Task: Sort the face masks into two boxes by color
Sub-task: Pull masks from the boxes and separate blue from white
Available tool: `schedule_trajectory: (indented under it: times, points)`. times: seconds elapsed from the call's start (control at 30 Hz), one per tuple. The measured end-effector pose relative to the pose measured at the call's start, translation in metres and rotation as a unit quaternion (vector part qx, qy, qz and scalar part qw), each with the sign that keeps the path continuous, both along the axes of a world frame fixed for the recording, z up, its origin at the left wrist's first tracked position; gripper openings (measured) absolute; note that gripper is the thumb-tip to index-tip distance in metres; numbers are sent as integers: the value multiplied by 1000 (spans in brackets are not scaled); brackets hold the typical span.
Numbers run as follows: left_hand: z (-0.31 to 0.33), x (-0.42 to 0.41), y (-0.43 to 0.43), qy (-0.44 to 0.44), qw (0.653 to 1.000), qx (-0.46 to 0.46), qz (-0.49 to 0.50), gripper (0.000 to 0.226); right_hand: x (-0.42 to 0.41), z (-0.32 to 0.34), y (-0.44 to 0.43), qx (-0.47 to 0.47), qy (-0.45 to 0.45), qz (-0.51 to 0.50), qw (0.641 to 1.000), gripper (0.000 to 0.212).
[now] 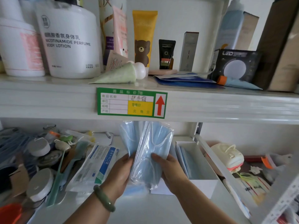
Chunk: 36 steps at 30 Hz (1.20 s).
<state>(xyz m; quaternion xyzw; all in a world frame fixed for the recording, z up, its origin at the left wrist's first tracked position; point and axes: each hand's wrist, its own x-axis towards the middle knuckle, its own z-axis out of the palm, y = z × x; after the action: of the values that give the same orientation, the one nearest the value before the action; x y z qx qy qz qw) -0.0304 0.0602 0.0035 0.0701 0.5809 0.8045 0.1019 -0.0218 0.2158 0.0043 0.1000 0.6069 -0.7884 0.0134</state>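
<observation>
Both of my hands hold light blue face masks in clear plastic sleeves above the lower shelf. My left hand (120, 173) grips the rear blue masks (129, 139), which fan up to the left. My right hand (169, 172) pinches the front pack of blue masks (152, 152), which stands nearly upright. To the right of my right hand stands a white open box (203, 181) with blue masks (189, 160) leaning inside against its left wall. A packaged mask bag (98, 165) with a blue and white label lies to the left of my left hand.
The lower shelf's left side is crowded with round white lids (38, 146), a comb and small items. A white divider rail (215, 160) separates the box from a section with a cream cup-shaped mask (228, 154). The upper shelf (48, 97) carries lotion bottles, tubes and boxes.
</observation>
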Motion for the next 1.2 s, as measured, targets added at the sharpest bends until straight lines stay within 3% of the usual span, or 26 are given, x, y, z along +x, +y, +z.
schedule_trajectory:
  times: [0.2, 0.3, 0.47, 0.6, 0.7, 0.87, 1.07, 1.13, 1.2]
  points:
    - [6, 2, 15, 26, 999, 15, -13, 42, 4, -3, 12, -80, -6, 18, 997, 24]
    - [5, 1, 17, 27, 1000, 13, 5, 32, 7, -3, 19, -114, -8, 22, 993, 16]
    - [1, 8, 19, 39, 998, 14, 51, 80, 12, -5, 23, -135, -2, 11, 991, 14]
    - [0, 6, 19, 82, 993, -62, 57, 52, 13, -5, 25, -129, -6, 0, 992, 13]
    - [-1, 3, 20, 112, 981, -126, 100, 9, 12, -8, 26, -119, -17, -1, 993, 17]
    - [-7, -1, 21, 166, 965, -178, 102, 18, 12, -11, 29, -109, -3, 10, 994, 27]
    - [-8, -1, 30, 142, 969, -197, 44, 24, 10, -1, 37, 112, 21, -44, 993, 43]
    - [-10, -4, 29, 120, 975, -187, 30, 29, 0, 18, 62, 208, 37, -139, 968, 29]
    - [-12, -6, 25, 116, 975, -188, 15, 30, -9, 42, 94, 327, 40, -239, 913, 28]
